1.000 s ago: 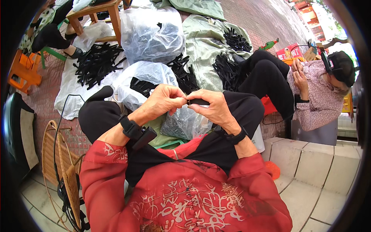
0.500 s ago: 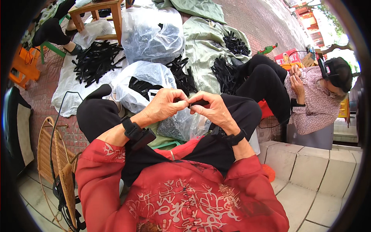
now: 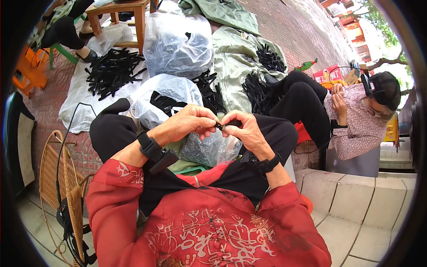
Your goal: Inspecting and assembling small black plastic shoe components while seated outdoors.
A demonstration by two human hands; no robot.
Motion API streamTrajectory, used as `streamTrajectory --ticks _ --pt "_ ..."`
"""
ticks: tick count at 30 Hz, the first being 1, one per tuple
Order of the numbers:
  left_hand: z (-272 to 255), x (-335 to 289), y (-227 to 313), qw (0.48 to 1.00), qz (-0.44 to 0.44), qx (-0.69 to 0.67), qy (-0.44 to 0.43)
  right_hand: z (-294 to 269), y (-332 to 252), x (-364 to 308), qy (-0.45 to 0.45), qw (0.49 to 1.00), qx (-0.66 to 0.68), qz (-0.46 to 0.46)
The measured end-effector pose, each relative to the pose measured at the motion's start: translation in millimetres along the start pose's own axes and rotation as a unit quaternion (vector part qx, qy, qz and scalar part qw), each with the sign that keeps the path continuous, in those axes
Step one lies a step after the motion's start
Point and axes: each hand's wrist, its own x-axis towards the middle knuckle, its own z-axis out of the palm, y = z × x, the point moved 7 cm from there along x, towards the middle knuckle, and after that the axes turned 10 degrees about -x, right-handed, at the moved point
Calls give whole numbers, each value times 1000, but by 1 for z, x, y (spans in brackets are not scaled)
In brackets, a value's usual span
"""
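Brick yard; both hands pinch black strip point(image 3: 227, 124), long axis left-right.

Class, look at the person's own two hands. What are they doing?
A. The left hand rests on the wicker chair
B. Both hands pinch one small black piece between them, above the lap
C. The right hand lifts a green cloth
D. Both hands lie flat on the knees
B: the left hand and right hand meet at a small black piece held between their fingertips, above a clear plastic bag in the lap.
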Motion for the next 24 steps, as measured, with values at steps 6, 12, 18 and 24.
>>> streamTrajectory --ticks 6,12,18,24 --pt "-2 -2 4 999 38 0 13 3 -5 2 5 1000 5 -9" --pt "-2 -11 5 999 29 -35 23 7 -11 2 -23 1000 -14 -10" --pt "-2 -12 10 998 36 38 17 13 -11 6 -56 997 -60 -5" --pt "0 -4 19 965 65 251 33 12 -13 7 -31 985 -165 -32"
